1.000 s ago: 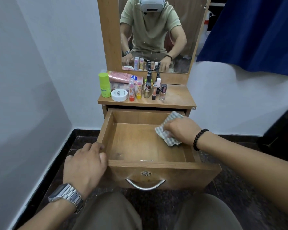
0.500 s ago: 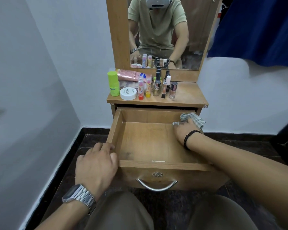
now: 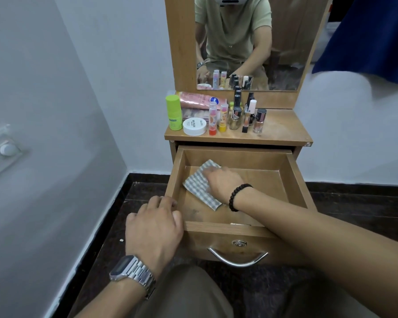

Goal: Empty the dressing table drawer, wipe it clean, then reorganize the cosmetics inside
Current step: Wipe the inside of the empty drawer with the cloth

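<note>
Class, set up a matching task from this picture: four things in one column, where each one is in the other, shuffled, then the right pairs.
Things:
1. checked cloth
2. green bottle
3. left hand
4. metal handle

Places:
A. on the drawer's front left corner
B. on the drawer's outer front
C. inside the drawer, under the right hand
D. on the tabletop, far left

Pairs: 1-C, 2-D, 3-A, 4-B

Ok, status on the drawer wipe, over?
Right hand presses checked cloth on drawer floor, left side. Left hand grips drawer's front-left corner. Cosmetics on tabletop; nothing blocking.
</note>
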The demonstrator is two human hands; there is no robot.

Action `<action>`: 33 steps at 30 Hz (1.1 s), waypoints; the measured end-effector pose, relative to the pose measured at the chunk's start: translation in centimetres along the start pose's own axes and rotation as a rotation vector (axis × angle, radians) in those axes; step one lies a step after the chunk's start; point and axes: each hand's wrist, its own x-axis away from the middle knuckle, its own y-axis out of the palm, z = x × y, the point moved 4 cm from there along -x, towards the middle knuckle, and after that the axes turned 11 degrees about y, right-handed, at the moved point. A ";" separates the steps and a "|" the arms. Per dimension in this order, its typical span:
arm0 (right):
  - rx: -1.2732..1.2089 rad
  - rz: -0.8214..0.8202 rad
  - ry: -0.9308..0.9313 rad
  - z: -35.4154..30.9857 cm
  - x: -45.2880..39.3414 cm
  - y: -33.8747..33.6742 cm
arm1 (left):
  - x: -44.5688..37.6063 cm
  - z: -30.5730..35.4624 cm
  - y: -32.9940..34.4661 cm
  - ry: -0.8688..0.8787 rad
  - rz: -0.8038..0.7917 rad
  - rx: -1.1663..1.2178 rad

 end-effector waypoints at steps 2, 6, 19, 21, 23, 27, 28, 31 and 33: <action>0.058 -0.056 0.108 0.1 -0.1 0.8 | 0.0 0.0 0.0 -0.003 0.000 -0.004; -0.113 -0.174 0.002 -1.2 -1.8 0.6 | 0.0 0.1 0.2 -0.011 -0.006 -0.015; 0.066 -0.244 -0.152 -4.4 -0.8 -0.9 | 0.0 -0.1 0.3 -0.014 0.000 -0.035; 0.085 -0.262 -0.200 -4.5 0.4 -1.0 | -0.1 -0.1 0.4 -0.019 0.000 -0.045; 0.094 -0.299 -0.240 -4.7 1.6 -0.9 | -0.1 0.0 0.5 -0.017 0.006 -0.049; 0.004 -0.371 -0.278 -5.1 3.8 -1.5 | -0.2 -0.1 0.8 -0.025 0.022 -0.062; -0.040 -0.391 -0.278 -5.2 4.2 -1.5 | -0.2 -0.1 0.8 -0.027 0.021 -0.068; -0.121 -0.475 -0.243 -5.6 4.9 -1.5 | -0.2 0.0 0.7 -0.022 0.026 -0.055; -0.172 -0.525 -0.188 -5.8 5.1 -1.4 | -0.2 0.0 0.6 -0.017 0.021 -0.047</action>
